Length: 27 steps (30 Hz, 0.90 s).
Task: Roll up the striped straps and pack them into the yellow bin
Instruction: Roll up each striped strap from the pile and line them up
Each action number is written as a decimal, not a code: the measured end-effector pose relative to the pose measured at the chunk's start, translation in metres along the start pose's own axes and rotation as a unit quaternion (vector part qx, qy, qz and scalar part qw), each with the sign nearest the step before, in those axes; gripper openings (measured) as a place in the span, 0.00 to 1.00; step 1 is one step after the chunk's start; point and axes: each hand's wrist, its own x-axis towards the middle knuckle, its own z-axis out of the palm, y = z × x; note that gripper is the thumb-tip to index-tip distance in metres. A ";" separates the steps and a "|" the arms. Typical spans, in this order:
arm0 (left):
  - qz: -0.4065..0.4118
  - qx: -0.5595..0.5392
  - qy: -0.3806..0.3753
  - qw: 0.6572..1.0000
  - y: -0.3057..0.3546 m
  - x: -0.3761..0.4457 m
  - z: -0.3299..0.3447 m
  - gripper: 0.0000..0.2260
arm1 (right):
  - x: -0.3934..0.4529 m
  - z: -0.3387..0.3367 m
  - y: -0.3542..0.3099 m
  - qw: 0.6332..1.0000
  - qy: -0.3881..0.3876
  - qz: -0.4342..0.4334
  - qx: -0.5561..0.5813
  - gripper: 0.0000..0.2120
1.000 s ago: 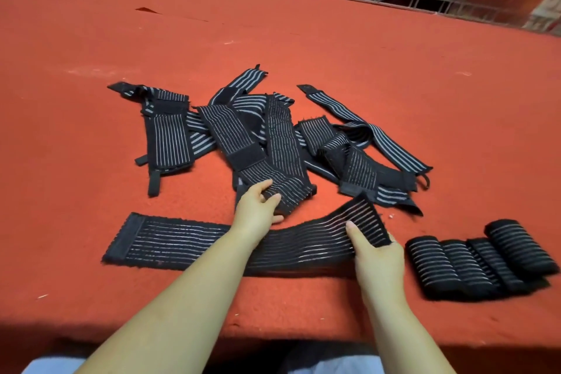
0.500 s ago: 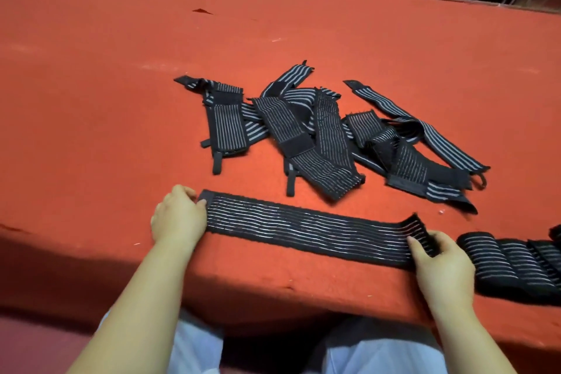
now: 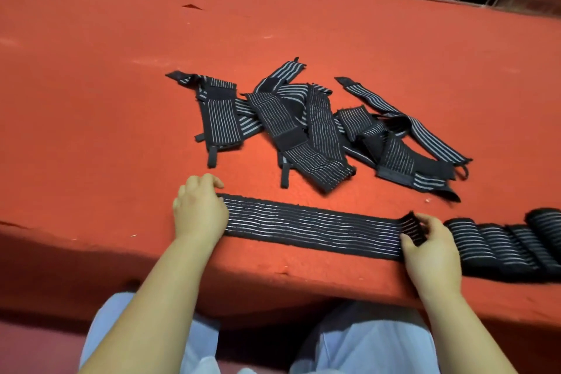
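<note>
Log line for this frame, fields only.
left hand: holds flat black striped strap end | right hand: starting roll | rolled straps: right | bin: unseen

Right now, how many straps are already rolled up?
4 rolled straps, side by side at the right edge of the red table, just past the right hand; more may lie out of view.

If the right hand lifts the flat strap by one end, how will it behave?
The flat strap would probably droop limply: the loose straps behind lie bent and folded. It looks light, as thin woven fabric. The right hand already curls its end, so it likely rolls easily.
</note>
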 end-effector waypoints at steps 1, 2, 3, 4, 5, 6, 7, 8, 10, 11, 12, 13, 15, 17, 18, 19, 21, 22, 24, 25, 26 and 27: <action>0.044 -0.022 -0.014 0.999 0.012 -0.006 0.005 0.10 | 0.000 0.000 -0.002 1.000 0.011 -0.010 -0.010 0.22; 0.083 -0.041 -0.042 0.995 0.024 -0.011 0.011 0.09 | 0.000 -0.001 -0.004 0.999 0.024 -0.021 -0.027 0.24; 0.113 -0.055 -0.075 0.989 0.035 -0.015 0.018 0.09 | -0.001 -0.001 -0.006 0.998 0.034 -0.032 -0.042 0.25; 0.131 -0.064 -0.107 0.984 0.045 -0.018 0.023 0.09 | -0.002 -0.001 -0.008 0.997 0.040 -0.043 -0.051 0.25; 0.135 -0.072 -0.134 0.979 0.054 -0.018 0.029 0.08 | -0.002 0.000 -0.012 0.996 0.041 -0.054 -0.054 0.25; 0.129 -0.085 -0.158 0.975 0.063 -0.017 0.034 0.08 | 0.000 0.000 -0.015 0.997 0.035 -0.061 -0.045 0.23; 0.112 -0.105 -0.181 0.971 0.071 -0.014 0.039 0.08 | 0.003 0.001 -0.020 0.997 0.023 -0.066 -0.027 0.21; 0.089 -0.137 -0.203 0.965 0.079 -0.013 0.043 0.08 | 0.008 0.002 -0.025 0.997 0.006 -0.072 -0.003 0.19; 0.017 -0.245 -0.255 0.935 0.097 -0.009 0.048 0.09 | 0.016 0.007 -0.038 0.995 -0.047 -0.075 0.047 0.15; -0.033 -0.314 -0.285 0.905 0.105 -0.007 0.050 0.10 | 0.020 0.011 -0.046 0.992 -0.076 -0.065 0.071 0.14; -0.084 -0.376 -0.315 0.868 0.114 -0.007 0.051 0.12 | 0.024 0.017 -0.054 0.988 -0.108 -0.048 0.097 0.14; -0.127 -0.420 -0.335 0.834 0.122 -0.006 0.053 0.14 | 0.028 0.023 -0.061 0.983 -0.134 -0.027 0.125 0.14; -0.167 -0.467 -0.326 0.805 0.133 -0.003 0.063 0.18 | 0.038 0.038 -0.072 0.977 -0.151 -0.001 0.152 0.18; -0.168 -0.485 -0.291 0.807 0.140 0.000 0.075 0.20 | 0.051 0.049 -0.079 0.978 -0.148 -0.015 0.146 0.22; -0.167 -0.497 -0.282 0.804 0.143 0.001 0.079 0.19 | 0.058 0.053 -0.083 0.979 -0.147 -0.021 0.143 0.25; -0.170 -0.509 -0.277 0.797 0.146 0.002 0.083 0.18 | 0.063 0.056 -0.088 0.978 -0.150 -0.016 0.145 0.27; -0.187 -0.538 -0.267 0.777 0.150 0.005 0.085 0.15 | 0.070 0.063 -0.093 0.969 -0.169 0.006 0.179 0.28; -0.201 -0.559 -0.258 0.762 0.150 0.006 0.085 0.14 | 0.071 0.068 -0.094 0.961 -0.182 0.018 0.206 0.26; -0.237 -0.601 -0.240 0.724 0.148 0.009 0.086 0.12 | 0.073 0.081 -0.086 0.950 -0.214 0.032 0.227 0.21; -0.252 -0.616 -0.231 0.709 0.146 0.010 0.085 0.12 | 0.074 0.085 -0.080 0.947 -0.233 0.028 0.219 0.17; -0.261 -0.626 -0.223 0.700 0.144 0.010 0.083 0.13 | 0.076 0.086 -0.076 0.947 -0.246 0.019 0.207 0.13; -0.267 -0.636 -0.216 0.691 0.141 0.009 0.080 0.13 | 0.078 0.086 -0.073 0.948 -0.251 0.011 0.197 0.10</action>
